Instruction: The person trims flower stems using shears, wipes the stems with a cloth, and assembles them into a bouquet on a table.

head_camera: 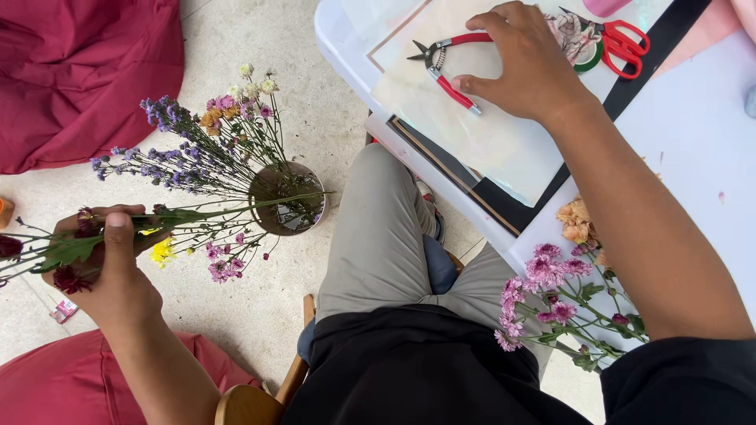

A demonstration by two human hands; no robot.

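Red-handled pruning snips (446,64) lie flat on pale paper on the white surface, dark blades pointing left. A long green flower stem (197,212) with leaves and dark red blooms extends horizontally above the floor.

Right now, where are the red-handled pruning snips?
In the head view, the red-handled pruning snips lie at the top on the white table, under the right hand, left of the red scissors.
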